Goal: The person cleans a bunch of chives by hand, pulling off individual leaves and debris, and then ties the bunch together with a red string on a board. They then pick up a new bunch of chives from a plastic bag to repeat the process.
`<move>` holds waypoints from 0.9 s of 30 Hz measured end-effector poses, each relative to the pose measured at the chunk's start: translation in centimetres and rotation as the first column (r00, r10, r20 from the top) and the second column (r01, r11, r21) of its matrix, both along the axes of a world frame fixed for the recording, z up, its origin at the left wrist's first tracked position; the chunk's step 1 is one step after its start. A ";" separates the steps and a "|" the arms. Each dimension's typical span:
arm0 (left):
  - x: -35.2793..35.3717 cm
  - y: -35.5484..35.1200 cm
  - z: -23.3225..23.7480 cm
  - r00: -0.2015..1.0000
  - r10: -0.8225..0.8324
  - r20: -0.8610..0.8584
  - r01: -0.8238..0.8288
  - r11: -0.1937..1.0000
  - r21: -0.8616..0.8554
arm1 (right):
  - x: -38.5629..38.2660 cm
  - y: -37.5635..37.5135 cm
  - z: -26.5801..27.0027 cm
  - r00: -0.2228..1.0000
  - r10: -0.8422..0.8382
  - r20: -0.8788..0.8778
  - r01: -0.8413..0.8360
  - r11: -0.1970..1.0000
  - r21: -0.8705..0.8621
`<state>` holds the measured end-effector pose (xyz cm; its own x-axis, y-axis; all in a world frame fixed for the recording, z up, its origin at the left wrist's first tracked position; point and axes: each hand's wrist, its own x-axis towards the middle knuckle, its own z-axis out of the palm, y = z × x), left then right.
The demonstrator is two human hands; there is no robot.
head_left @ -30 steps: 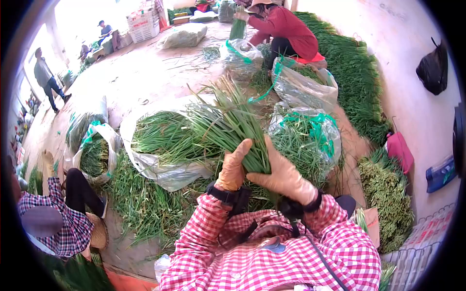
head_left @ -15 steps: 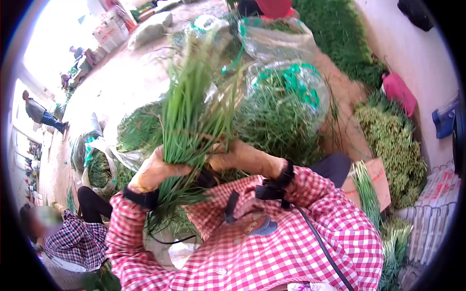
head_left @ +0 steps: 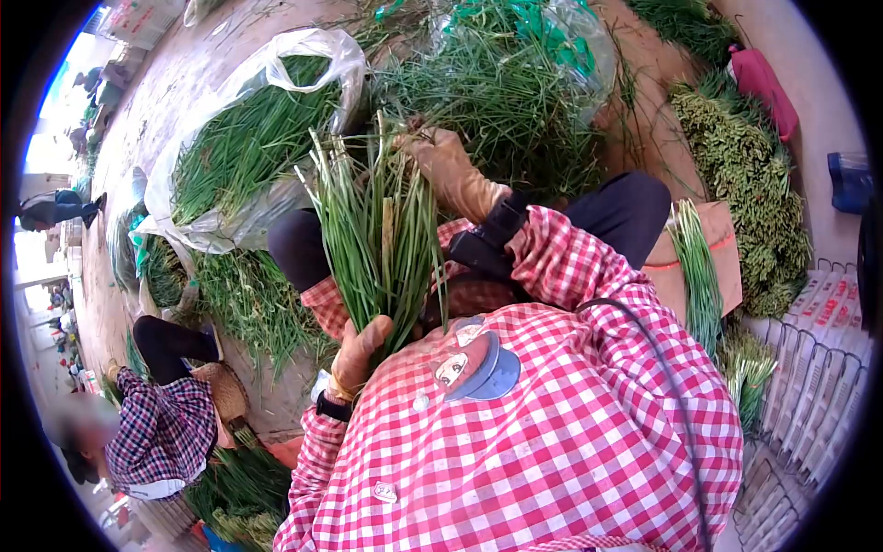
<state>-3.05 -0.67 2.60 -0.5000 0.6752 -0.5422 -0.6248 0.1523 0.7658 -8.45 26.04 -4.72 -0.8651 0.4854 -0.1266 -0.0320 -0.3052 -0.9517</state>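
A bunch of long green chives (head_left: 377, 244) stands upright before my chest, pale stem ends at the top. My left hand (head_left: 361, 357), in a tan glove, is closed around its lower leafy part, with the thumb in front. At the upper right of the bunch, my gloved right hand (head_left: 449, 173) has its fingers curled on a few loose, brownish leaves by the stem ends. The exact grip of those fingertips is partly hidden. Behind the bunch lies a heap of loose chives (head_left: 487, 110).
An open clear plastic bag (head_left: 166, 170) of chives lies at upper left. A tied bundle (head_left: 696, 267) rests on cardboard (head_left: 722, 225) at right, near stacked bundles (head_left: 745, 193) and white crates (head_left: 819, 396). A co-worker (head_left: 156, 428) in a checked shirt sits at lower left.
The bunch has been turned over: leafy tips now point down and pale stem ends up. My left hand moved lower, my right hand rose to the stem ends, and the view tilted down.
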 end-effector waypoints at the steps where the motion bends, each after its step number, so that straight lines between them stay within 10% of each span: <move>1: 0.4 0.3 0.5 0.998 0.052 0.048 -0.051 0.999 -0.013 | -0.3 0.2 -0.8 0.998 0.027 -0.052 -0.023 0.997 0.069; 4: 0.8 1.0 1.4 0.993 0.109 0.047 -0.106 0.992 -0.065 | -0.8 1.8 -2.5 0.985 0.169 0.045 -0.174 0.942 0.287; 9: -0.1 1.4 1.6 0.997 0.025 -0.072 -0.032 0.995 -0.099 | -4.3 2.1 -4.8 0.946 0.143 0.290 -0.091 0.978 -0.185; 10: -0.4 1.3 1.6 0.996 0.010 -0.089 -0.019 0.995 -0.100 | -4.8 2.7 -6.4 0.945 0.214 0.247 -0.307 0.838 0.451; 11: -0.4 1.3 1.6 0.995 0.026 -0.096 -0.034 0.996 -0.081 | -5.3 3.3 -8.0 0.983 0.103 0.154 -0.181 0.345 0.921; 13: 0.0 1.1 1.7 0.993 0.048 -0.106 -0.053 0.998 -0.046 | -4.8 2.4 -6.2 0.995 -0.062 0.073 -0.009 0.695 0.719; 14: 0.6 0.8 1.6 0.987 0.111 -0.115 -0.120 0.990 -0.071 | -3.8 3.5 -1.1 0.821 -0.123 0.558 -0.345 0.671 0.656; 15: 0.7 -0.8 -0.2 0.966 0.078 -0.248 -0.102 0.991 -0.082 | -3.5 5.5 -0.4 0.810 -0.164 0.563 -0.354 0.630 0.691; 19: 1.3 -2.3 0.2 0.958 0.186 -0.218 -0.196 0.980 -0.025 | -4.1 14.7 -4.8 0.824 -0.376 0.423 -0.439 0.047 0.897; 20: 1.3 -2.8 0.3 0.959 0.219 -0.180 -0.226 0.974 -0.018 | -3.2 17.3 -3.3 0.889 -0.419 0.184 -0.312 -0.260 0.914; 22: 1.5 -2.9 1.3 0.954 0.248 -0.168 -0.256 0.966 -0.025 | -1.0 24.0 -3.8 0.902 -0.414 -0.127 0.005 -0.284 0.959; 24: 1.8 -2.7 2.0 0.947 0.273 -0.171 -0.278 0.961 -0.005 | 0.3 28.2 -5.9 0.866 -0.487 0.115 -0.155 -0.042 0.987; 27: 1.9 -2.6 1.4 0.957 0.262 -0.122 -0.264 0.965 0.000 | 2.9 17.3 0.8 0.892 0.196 0.408 -0.407 0.743 0.532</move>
